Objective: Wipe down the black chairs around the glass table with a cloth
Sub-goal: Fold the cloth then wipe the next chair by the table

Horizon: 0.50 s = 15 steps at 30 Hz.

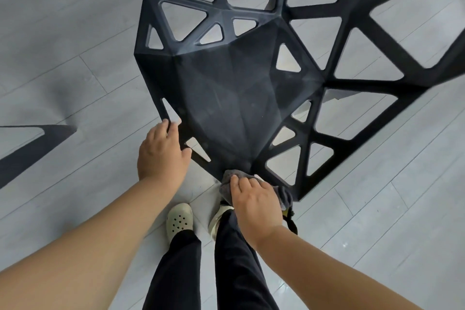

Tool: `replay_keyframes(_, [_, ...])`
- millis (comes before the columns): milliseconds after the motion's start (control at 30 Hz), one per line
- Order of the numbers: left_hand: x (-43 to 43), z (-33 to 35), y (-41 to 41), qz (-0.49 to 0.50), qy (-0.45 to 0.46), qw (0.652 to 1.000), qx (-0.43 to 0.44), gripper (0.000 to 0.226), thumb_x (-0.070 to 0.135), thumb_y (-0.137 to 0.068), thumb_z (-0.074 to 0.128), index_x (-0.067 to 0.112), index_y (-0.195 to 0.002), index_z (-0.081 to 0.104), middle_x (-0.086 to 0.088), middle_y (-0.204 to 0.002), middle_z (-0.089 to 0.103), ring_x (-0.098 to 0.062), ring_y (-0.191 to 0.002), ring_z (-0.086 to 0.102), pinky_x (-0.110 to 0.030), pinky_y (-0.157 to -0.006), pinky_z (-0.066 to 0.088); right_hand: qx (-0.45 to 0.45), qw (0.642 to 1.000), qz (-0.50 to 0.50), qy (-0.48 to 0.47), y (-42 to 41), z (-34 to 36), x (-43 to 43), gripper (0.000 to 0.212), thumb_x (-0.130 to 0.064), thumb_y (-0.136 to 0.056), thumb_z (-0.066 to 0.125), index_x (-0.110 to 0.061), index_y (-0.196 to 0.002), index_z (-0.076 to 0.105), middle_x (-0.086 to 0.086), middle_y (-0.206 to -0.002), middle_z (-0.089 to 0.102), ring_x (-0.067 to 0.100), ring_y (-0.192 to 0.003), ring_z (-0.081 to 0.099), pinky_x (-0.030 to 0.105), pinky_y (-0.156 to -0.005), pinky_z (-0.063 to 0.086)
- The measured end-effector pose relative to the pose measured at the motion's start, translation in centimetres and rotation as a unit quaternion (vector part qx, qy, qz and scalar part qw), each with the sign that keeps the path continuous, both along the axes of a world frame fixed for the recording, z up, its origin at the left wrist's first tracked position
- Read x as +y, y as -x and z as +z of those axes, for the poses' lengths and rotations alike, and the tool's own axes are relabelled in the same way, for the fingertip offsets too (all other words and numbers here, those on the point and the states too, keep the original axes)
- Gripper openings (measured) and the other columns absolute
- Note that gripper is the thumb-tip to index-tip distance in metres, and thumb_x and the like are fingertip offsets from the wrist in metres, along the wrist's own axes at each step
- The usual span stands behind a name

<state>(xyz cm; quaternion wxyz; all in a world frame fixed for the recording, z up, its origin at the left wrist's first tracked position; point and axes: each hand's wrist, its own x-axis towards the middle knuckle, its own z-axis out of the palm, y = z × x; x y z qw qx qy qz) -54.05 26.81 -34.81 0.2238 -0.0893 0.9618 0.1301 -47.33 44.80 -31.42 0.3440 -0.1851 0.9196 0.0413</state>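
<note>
A black plastic chair (pixel 234 88) with triangular cut-outs fills the middle of the head view, its seat facing up and its open-lattice backrest running to the upper right. My left hand (pixel 162 152) rests on the seat's near left edge, fingers laid over the rim. My right hand (pixel 255 200) holds a grey cloth (pixel 227 182) bunched against the seat's front corner, fingers curled over it. Part of the cloth hangs below the hand on the right.
Pale grey plank floor (pixel 75 45) lies all around the chair. My feet in light clogs (pixel 179 219) stand just in front of the seat. A dark pointed furniture part (pixel 30 148) juts in from the left edge.
</note>
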Motion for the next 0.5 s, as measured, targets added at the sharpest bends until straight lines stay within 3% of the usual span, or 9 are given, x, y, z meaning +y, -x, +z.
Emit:
replay_keyframes(67, [-0.2, 0.0, -1.3, -0.019, -0.002, 0.999, -0.026, 0.059, 0.031, -0.094, 0.049, 0.012, -0.146, 0.028, -0.007, -0.153, 0.024, -0.023, -0.140, 0.021, -0.035, -0.109, 0.029, 0.018, 0.999, -0.030, -0.003, -1.3, -0.7, -0.5, 0.076, -0.022, -0.066, 0.081, -0.003, -0.133, 0.051, 0.008, -0.106, 0.066, 0.025, -0.094, 0.063, 0.036, -0.089, 0.050])
replay_keyframes(133, [-0.2, 0.0, -2.4, -0.035, -0.008, 0.999, -0.040, 0.058, 0.029, -0.094, 0.047, 0.013, -0.146, 0.027, -0.006, -0.154, 0.022, -0.021, -0.141, 0.019, -0.033, -0.109, 0.028, 0.033, 0.997, -0.062, 0.015, -1.7, -0.9, -1.2, 0.077, -0.022, -0.047, 0.089, -0.004, -0.118, 0.063, 0.007, -0.090, 0.067, 0.024, -0.079, 0.065, 0.034, -0.076, 0.054])
replay_keyframes(233, [-0.2, 0.4, -3.5, -0.048, -0.015, 0.997, -0.057, 0.050, 0.024, -0.093, 0.047, 0.013, -0.141, 0.036, -0.005, -0.149, 0.032, -0.020, -0.136, 0.026, -0.032, -0.103, 0.033, -0.081, 0.996, -0.029, 0.004, -3.2, -0.4, -2.4, 0.044, -0.014, -0.078, 0.069, -0.011, -0.119, 0.052, 0.006, -0.106, 0.060, 0.026, -0.097, 0.057, 0.035, -0.080, 0.041])
replay_keyframes(300, [-0.3, 1.0, -3.9, -0.040, -0.026, 0.996, -0.073, 0.039, 0.019, -0.091, 0.048, 0.014, -0.130, 0.046, -0.003, -0.135, 0.045, -0.020, -0.123, 0.039, -0.030, -0.088, 0.040, -0.090, 0.995, -0.034, 0.017, -4.5, -0.1, -2.6, 0.034, -0.009, -0.084, 0.061, -0.014, -0.115, 0.048, 0.006, -0.107, 0.057, 0.027, -0.097, 0.053, 0.034, -0.076, 0.033])
replay_keyframes(400, [-0.4, 1.4, -4.1, -0.047, -0.031, 0.996, -0.071, 0.017, 0.016, -0.092, 0.048, 0.017, -0.103, 0.061, 0.000, -0.106, 0.061, -0.020, -0.091, 0.055, -0.028, -0.064, 0.042, -0.001, 0.997, -0.066, 0.050, -3.7, 0.5, -2.5, 0.057, -0.013, -0.074, 0.071, -0.019, -0.125, 0.046, 0.002, -0.105, 0.056, 0.025, -0.089, 0.054, 0.035, -0.074, 0.040])
replay_keyframes(500, [0.4, 1.8, -4.0, -0.073, -0.044, 0.995, -0.061, 0.021, 0.026, -0.096, 0.045, 0.016, -0.082, 0.057, 0.002, -0.079, 0.060, -0.019, -0.070, 0.052, -0.025, -0.053, 0.035, 0.122, 0.987, -0.100, 0.021, -0.5, 1.2, -0.7, 0.077, -0.015, -0.070, 0.074, -0.024, -0.138, 0.038, 0.004, -0.115, 0.052, 0.024, -0.091, 0.054, 0.037, -0.078, 0.043])
